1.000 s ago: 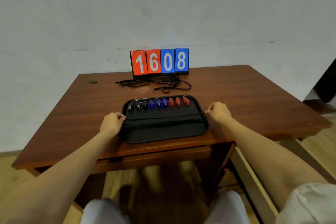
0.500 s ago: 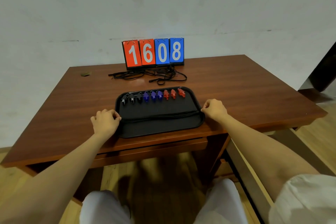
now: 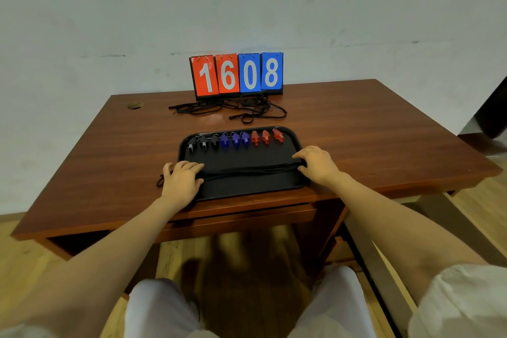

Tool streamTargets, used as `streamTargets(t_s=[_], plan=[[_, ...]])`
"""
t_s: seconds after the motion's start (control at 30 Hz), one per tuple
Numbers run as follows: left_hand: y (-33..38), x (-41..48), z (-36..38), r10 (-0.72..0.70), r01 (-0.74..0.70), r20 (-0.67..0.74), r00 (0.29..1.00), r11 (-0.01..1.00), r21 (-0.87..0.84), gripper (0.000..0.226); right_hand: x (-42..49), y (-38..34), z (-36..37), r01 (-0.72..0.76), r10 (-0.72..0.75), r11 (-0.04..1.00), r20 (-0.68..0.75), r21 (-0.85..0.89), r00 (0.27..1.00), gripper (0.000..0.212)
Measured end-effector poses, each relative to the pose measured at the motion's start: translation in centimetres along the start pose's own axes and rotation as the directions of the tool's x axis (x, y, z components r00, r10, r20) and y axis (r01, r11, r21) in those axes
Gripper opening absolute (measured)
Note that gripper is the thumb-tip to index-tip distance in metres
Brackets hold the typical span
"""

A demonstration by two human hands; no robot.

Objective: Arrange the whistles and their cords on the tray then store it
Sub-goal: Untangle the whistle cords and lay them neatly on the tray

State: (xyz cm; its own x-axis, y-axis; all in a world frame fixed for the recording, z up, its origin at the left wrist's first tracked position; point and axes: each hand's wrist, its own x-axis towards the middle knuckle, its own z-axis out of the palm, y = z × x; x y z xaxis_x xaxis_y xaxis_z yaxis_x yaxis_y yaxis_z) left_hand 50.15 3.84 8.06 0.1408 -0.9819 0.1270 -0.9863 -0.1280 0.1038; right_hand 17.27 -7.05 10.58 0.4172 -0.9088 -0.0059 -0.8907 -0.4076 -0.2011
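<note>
Since both hands are parked at the ends of the black tray, here's the layout. It sits on the near middle of the wooden table, close to the near edge. Along its far rim is a tidy row: three black whistles on the left, three blue whistles in the middle and three red whistles on the right.

A black cord is stretched left to right across the tray, nearer than the whistles. The left hand lies on the tray's left rim with its fingers fairly straight and flat, pressing down on that end of the cord. A little loop of cord pokes out onto the table just left of that hand.

The right hand is on the tray's right rim, over the cord's other end, fingers bent down. Honestly can't tell if it's pinching the cord or just resting on it.

On the far side there's a tangle of loose cords on the table, right in front of a flip scoreboard reading 1608.
</note>
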Motion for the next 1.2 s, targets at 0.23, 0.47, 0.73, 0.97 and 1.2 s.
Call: streamTargets(t_s=[0.23, 0.47, 0.73, 0.97, 1.2], plan=[[0.2, -0.2, -0.1, 0.02, -0.021, 0.048, 0.999, 0.999, 0.025, 0.038, -0.1, -0.3, 0.5, 0.002, -0.001, 0.998, 0.014, -0.065, 1.0, 0.036], [3.2, 2.3, -1.4, 0.087, -0.094, -0.077, 0.993, 0.991, -0.091, 0.047, 2.3, -2.0, -0.4, 0.062, -0.063, 0.998, -0.025, -0.026, 0.998, 0.037], [7.4, 10.9, -4.0, 0.129, -0.135, -0.066, 0.989, 0.986, -0.099, 0.037, 9.8, -4.2, -4.4, 0.112, -0.113, 0.994, -0.126, -0.017, 0.986, 0.037], [6.9, 20.2, -4.3, 0.068, -0.062, 0.067, 0.995, 0.994, -0.093, 0.035, 18.7, -3.3, -5.0, 0.011, -0.005, 0.997, -0.08, 0.071, 0.997, 0.034], [6.2, 28.5, -1.2, 0.073, -0.05, 0.127, 0.989, 0.984, -0.169, 0.035, 26.4, -1.1, -3.4, 0.046, -0.011, 0.973, -0.152, 0.228, 0.988, 0.031]])
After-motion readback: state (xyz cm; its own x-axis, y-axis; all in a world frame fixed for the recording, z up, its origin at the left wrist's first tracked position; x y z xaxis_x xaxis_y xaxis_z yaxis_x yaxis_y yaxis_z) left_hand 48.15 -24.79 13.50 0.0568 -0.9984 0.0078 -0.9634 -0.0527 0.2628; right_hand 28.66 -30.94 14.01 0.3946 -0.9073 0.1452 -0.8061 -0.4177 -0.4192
